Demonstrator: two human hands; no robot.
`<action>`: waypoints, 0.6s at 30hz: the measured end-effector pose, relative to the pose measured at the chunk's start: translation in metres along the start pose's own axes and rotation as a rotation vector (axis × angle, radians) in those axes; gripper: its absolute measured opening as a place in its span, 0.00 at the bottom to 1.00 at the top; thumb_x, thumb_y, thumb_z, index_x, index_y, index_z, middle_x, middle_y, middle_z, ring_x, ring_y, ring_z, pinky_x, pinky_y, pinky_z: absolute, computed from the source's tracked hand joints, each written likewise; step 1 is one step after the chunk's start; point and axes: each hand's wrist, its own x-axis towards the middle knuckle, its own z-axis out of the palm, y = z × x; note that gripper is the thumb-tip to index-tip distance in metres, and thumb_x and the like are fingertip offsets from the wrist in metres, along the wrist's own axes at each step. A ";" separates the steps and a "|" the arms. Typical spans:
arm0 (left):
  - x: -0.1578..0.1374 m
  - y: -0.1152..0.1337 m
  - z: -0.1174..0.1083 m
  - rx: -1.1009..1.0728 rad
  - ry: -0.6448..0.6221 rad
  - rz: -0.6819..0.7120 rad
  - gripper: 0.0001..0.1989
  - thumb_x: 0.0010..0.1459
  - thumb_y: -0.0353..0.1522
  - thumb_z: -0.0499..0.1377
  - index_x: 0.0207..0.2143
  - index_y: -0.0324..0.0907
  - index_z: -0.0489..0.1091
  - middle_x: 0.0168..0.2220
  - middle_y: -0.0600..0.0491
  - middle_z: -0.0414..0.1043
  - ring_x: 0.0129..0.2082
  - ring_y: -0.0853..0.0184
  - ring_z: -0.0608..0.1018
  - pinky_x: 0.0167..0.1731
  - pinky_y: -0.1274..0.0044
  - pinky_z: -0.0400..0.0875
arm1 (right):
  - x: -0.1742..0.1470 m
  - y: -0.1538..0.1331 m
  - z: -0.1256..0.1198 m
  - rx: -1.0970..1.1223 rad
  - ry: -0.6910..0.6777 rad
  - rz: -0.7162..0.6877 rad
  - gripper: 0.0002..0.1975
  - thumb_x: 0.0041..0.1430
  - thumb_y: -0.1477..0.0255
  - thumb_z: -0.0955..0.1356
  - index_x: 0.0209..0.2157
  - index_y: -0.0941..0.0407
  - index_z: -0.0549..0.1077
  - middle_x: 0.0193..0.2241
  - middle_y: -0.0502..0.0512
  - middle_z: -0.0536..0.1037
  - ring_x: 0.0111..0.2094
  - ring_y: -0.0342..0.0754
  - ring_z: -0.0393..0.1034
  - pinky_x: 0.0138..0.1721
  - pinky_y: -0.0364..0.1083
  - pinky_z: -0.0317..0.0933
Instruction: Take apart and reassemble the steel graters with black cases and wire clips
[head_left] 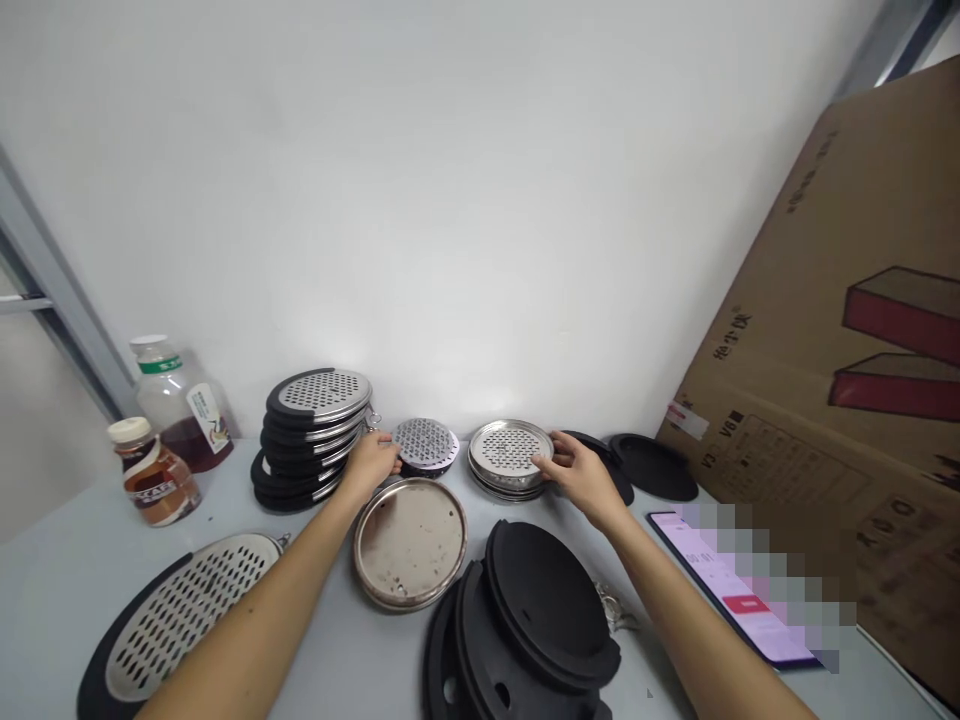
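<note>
My left hand (371, 465) reaches to the back of the table, its fingers closed at the left edge of a small perforated grey metal disc (424, 441). That disc lies on a low pile with a white perforated rim showing. Over to the right, my right hand (583, 478) pinches the right rim of a round perforated metal plate (511, 448), thumb on top. Beneath this plate are more metal rounds. Between my forearms a plain round metal lid (410, 543) lies flat, spotted with marks. Closer to me is a pile of black round covers (551, 600).
At the left stand a stack of black-rimmed perforated plates (319, 440), a brown drink bottle (156, 475) and a larger clear bottle (184, 410). One perforated plate (191, 610) lies under my left forearm. Black discs (652, 465), a lit phone (739, 590) and a cardboard box (825, 380) are right.
</note>
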 end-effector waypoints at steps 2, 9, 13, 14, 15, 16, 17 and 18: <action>-0.004 0.001 0.000 0.117 0.015 0.057 0.15 0.64 0.36 0.58 0.51 0.38 0.68 0.48 0.47 0.71 0.42 0.63 0.77 0.41 0.67 0.76 | -0.002 -0.001 -0.003 -0.090 0.025 -0.046 0.33 0.40 0.65 0.77 0.51 0.57 0.74 0.50 0.65 0.75 0.48 0.62 0.72 0.53 0.58 0.62; -0.073 0.014 -0.042 0.497 0.039 0.355 0.16 0.59 0.35 0.61 0.50 0.45 0.73 0.44 0.49 0.77 0.48 0.61 0.76 0.53 0.71 0.64 | -0.018 0.011 -0.006 -0.548 -0.012 -0.367 0.28 0.54 0.59 0.68 0.54 0.59 0.71 0.51 0.65 0.74 0.49 0.62 0.71 0.45 0.55 0.68; -0.109 -0.003 -0.132 0.662 0.126 0.295 0.22 0.54 0.43 0.60 0.49 0.43 0.75 0.41 0.45 0.79 0.44 0.53 0.78 0.47 0.68 0.67 | -0.029 0.005 -0.011 -0.522 0.037 -0.442 0.25 0.56 0.56 0.67 0.51 0.55 0.73 0.49 0.61 0.77 0.42 0.59 0.75 0.43 0.55 0.69; -0.114 -0.013 -0.159 0.694 0.168 0.251 0.26 0.52 0.44 0.61 0.49 0.38 0.74 0.43 0.40 0.78 0.45 0.49 0.78 0.47 0.65 0.67 | -0.032 0.001 -0.011 -0.495 0.065 -0.440 0.24 0.56 0.56 0.67 0.50 0.54 0.73 0.48 0.60 0.77 0.39 0.57 0.76 0.42 0.54 0.69; -0.119 -0.026 -0.184 0.715 0.198 0.202 0.30 0.49 0.45 0.62 0.49 0.33 0.73 0.43 0.36 0.77 0.46 0.45 0.77 0.46 0.62 0.68 | -0.035 -0.003 -0.011 -0.465 0.087 -0.433 0.23 0.56 0.55 0.67 0.49 0.53 0.74 0.48 0.59 0.77 0.36 0.55 0.76 0.40 0.54 0.69; -0.122 -0.040 -0.207 0.726 0.205 0.139 0.34 0.47 0.47 0.63 0.49 0.31 0.73 0.42 0.35 0.78 0.45 0.43 0.78 0.45 0.61 0.70 | -0.038 -0.007 -0.010 -0.435 0.098 -0.424 0.22 0.56 0.55 0.67 0.48 0.52 0.75 0.47 0.58 0.78 0.33 0.54 0.77 0.39 0.53 0.69; -0.126 -0.054 -0.225 0.701 0.208 0.030 0.37 0.44 0.49 0.64 0.48 0.29 0.73 0.41 0.35 0.78 0.45 0.44 0.78 0.45 0.62 0.71 | -0.040 -0.010 -0.008 -0.406 0.095 -0.413 0.22 0.56 0.55 0.68 0.47 0.52 0.75 0.45 0.57 0.79 0.32 0.53 0.77 0.38 0.52 0.69; -0.130 -0.067 -0.238 0.642 0.215 -0.037 0.38 0.42 0.51 0.64 0.47 0.30 0.73 0.41 0.37 0.79 0.45 0.45 0.79 0.47 0.63 0.72 | -0.043 -0.012 -0.006 -0.377 0.080 -0.403 0.21 0.56 0.55 0.68 0.47 0.52 0.76 0.44 0.57 0.79 0.32 0.53 0.77 0.37 0.52 0.69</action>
